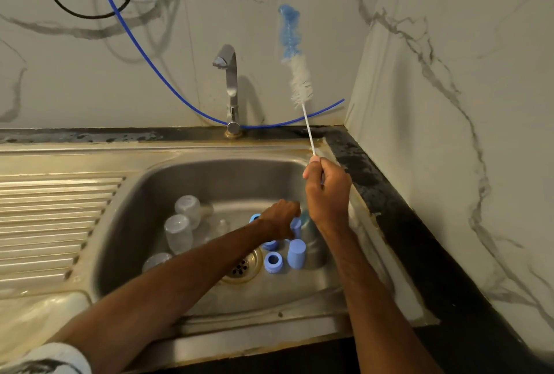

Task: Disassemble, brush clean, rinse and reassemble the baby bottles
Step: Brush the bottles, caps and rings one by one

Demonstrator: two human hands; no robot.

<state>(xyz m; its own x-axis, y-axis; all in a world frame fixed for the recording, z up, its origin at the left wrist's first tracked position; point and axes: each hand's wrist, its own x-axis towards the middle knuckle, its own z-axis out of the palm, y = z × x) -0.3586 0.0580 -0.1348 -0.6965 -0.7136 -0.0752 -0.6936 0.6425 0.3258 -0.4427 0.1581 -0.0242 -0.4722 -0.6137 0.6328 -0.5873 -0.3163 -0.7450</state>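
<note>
**A:** Head view: what do the hands hold?

**B:** The right hand (325, 191) grips the bottle brush (295, 74) by its wire stem, bristles toward 12 o'clock. The left hand (280, 219) is down among the blue caps (296, 253); whether it grasps anything I cannot tell.

**A:** The bottles?

**B:** The clear bottles (178, 233) sit in the sink (180, 182), 9 o'clock from the drain (242, 265).

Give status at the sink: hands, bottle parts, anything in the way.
Right hand grips bottle brush, bristles up. Left hand down among blue caps, grip unclear. Clear bottles apart, bottoms up in sink. No obstruction seen.
</note>
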